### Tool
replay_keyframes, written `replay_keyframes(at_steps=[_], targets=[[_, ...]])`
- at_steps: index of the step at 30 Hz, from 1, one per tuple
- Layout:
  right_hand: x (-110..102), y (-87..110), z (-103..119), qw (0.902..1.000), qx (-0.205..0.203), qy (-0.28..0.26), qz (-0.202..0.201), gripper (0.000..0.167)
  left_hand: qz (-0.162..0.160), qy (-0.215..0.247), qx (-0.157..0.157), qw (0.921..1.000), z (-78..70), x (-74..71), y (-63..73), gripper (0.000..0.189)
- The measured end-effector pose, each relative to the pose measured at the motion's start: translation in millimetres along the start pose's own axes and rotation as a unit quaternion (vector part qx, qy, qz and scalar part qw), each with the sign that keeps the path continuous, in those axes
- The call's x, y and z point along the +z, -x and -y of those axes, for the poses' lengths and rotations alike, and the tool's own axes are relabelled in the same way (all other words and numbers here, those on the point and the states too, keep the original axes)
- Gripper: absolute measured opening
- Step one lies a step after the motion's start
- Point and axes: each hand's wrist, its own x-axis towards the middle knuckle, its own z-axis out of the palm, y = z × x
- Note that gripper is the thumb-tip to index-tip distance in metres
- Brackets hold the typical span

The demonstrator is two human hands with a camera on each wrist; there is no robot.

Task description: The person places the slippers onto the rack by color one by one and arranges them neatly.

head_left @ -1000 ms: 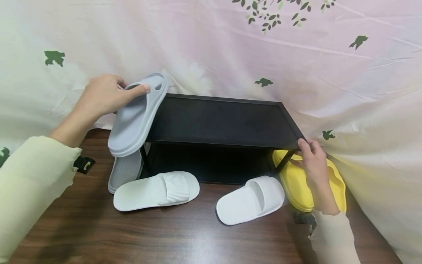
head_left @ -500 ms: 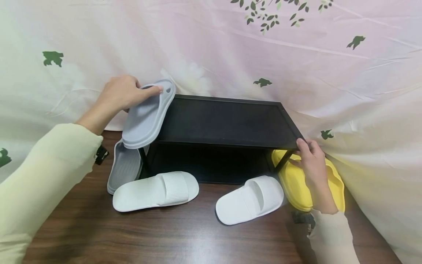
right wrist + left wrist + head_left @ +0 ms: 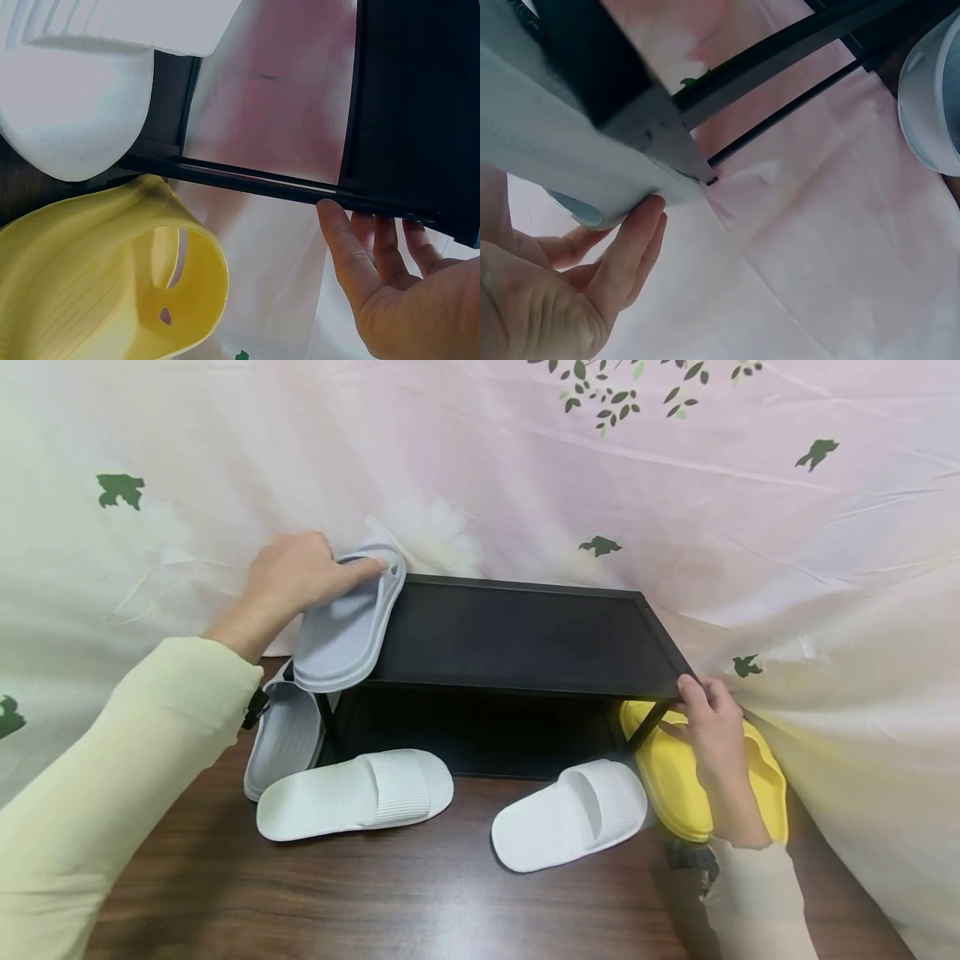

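Observation:
My left hand [image 3: 296,578] pinches a grey slipper [image 3: 337,639] by its strap end, thumb on top. The slipper overlaps the left end of a low black shoe rack [image 3: 517,635], toe toward the back wall. From below, the left wrist view has the fingers [image 3: 626,251] against the slipper's underside, beside the rack's corner. At the rack's right front corner, my right hand [image 3: 712,727] holds the edge of the upper shelf, thumb on top. The right wrist view puts its fingertips [image 3: 328,214] at the black edge.
Another grey slipper [image 3: 283,739] leans by the rack's left leg. Two white slippers, one left [image 3: 322,802] and one right [image 3: 540,831], lie before the rack on the wooden floor [image 3: 360,902]. Yellow slippers [image 3: 678,785] sit under my right wrist. A printed cloth [image 3: 480,468] hangs behind.
My left hand has carried the grey slipper rightward, further over the left end of the shelf. The right hand stays at the corner, and the other slippers have not moved.

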Motion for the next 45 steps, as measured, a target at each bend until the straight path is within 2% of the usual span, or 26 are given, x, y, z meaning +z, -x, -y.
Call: replay_keyframes(at_steps=[10, 17, 24, 34, 41, 45], targets=[[1.2, 1.6, 0.4, 1.0, 0.003, -0.006, -0.001, 0.019, -0.02, -0.012, 0.014, 0.9996, -10.6, 9.6, -3.3, 0.084], [1.2, 1.0, -0.5, 0.9995, 0.002, -0.031, -0.005, 0.018, -0.021, -0.033, 0.004, 0.9992, -16.8, 14.9, -4.8, 0.094], [2.1, 2.3, -1.2, 0.9992, -0.004, -0.038, -0.005, 0.018, -0.032, -0.062, 0.017, 0.9974, -17.5, 21.1, -2.2, 0.102], [4.4, 2.8, -1.5, 0.9989, 0.002, -0.043, -0.015, 0.018, -0.041, -0.066, 0.044, 0.996, -4.1, 17.4, 1.3, 0.113], [5.0, 2.1, -2.0, 0.9987, 0.002, -0.048, -0.019, 0.018, -0.037, -0.004, 0.056, 0.9977, 14.5, 18.8, 9.3, 0.102], [5.5, 1.5, -2.3, 0.9987, 0.001, -0.046, -0.022, 0.018, -0.035, 0.019, 0.077, 0.9962, 24.5, 24.0, 14.6, 0.093]])
